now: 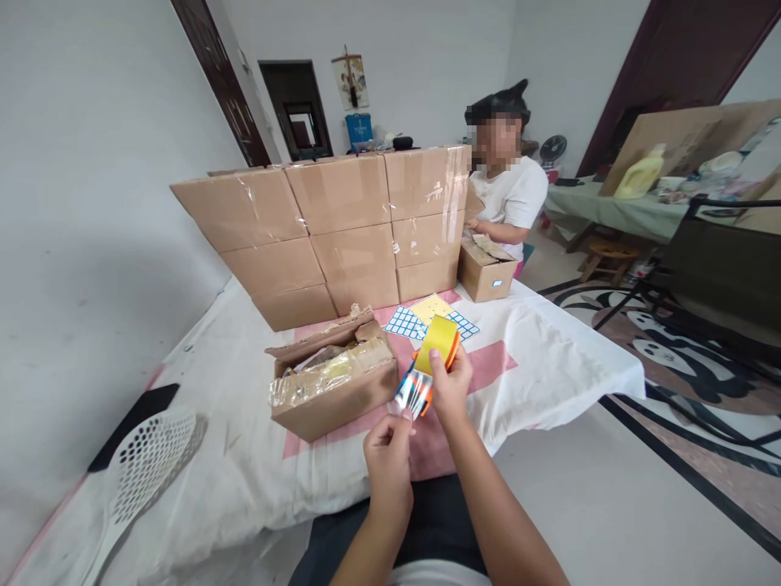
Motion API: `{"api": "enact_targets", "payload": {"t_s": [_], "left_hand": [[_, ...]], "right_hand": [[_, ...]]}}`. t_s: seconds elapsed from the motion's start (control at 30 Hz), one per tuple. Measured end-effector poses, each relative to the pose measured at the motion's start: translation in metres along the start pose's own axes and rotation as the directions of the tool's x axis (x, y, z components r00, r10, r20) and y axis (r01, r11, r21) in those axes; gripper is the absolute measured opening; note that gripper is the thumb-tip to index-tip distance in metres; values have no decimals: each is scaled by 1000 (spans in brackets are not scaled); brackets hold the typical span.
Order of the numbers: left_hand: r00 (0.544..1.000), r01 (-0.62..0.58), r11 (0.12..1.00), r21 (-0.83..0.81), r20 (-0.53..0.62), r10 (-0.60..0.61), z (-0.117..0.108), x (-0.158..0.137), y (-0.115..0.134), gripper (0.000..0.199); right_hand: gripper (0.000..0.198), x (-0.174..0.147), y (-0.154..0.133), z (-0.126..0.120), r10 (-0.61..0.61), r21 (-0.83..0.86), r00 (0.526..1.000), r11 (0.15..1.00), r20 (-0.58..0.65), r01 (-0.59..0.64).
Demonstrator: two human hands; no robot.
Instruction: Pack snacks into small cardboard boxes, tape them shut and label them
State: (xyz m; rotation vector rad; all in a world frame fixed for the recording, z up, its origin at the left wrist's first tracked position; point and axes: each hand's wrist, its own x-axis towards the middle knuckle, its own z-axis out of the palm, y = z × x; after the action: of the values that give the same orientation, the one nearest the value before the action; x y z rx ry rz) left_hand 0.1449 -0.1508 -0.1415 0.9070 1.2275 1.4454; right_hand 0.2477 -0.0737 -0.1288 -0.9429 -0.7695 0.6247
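Observation:
My right hand [454, 387] is closed around a roll of packing tape [437, 343]; the roll looks yellow, with orange and blue parts of what seems a dispenser beside it. A clear, shiny strip of tape [412, 394] runs down from the roll. Its free end is pinched between the fingertips of my left hand [389, 448]. Just left of the tape stands a cardboard box [342, 403], its top flaps up and crumpled wrapping inside. Behind the roll lie sheets of blue-bordered labels [401, 322] and a yellow sheet [432, 306].
A wall of stacked cardboard boxes [351, 232] lines the table's far side. Beyond its right end sits a person [509, 195] behind a smaller box [485, 273]. A white perforated paddle [150, 452] lies on the cloth-covered table [244, 480] at left. A dark chair [720, 277] stands right.

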Motion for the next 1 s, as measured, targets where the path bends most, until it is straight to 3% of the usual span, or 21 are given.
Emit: {"api": "enact_targets", "payload": {"t_s": [0.17, 0.37, 0.53, 0.77, 1.0], "left_hand": [[998, -19, 998, 65, 54, 15, -5, -3, -9, 37], [986, -118, 973, 196, 137, 92, -20, -11, -17, 40], [976, -163, 954, 252, 185, 118, -36, -21, -27, 47], [980, -126, 962, 241, 183, 83, -51, -16, -40, 45], [976, -153, 954, 256, 188, 106, -54, -15, -31, 43]], "right_hand": [[39, 17, 2, -5, 108, 131, 994, 986, -36, -102], [43, 31, -21, -3, 197, 199, 977, 964, -77, -178], [41, 38, -31, -11, 198, 179, 949, 971, -245, -157], [45, 31, -30, -27, 90, 206, 943, 978, -321, -23], [42, 18, -37, -37, -243, -98, 940, 969, -240, 226]]}}
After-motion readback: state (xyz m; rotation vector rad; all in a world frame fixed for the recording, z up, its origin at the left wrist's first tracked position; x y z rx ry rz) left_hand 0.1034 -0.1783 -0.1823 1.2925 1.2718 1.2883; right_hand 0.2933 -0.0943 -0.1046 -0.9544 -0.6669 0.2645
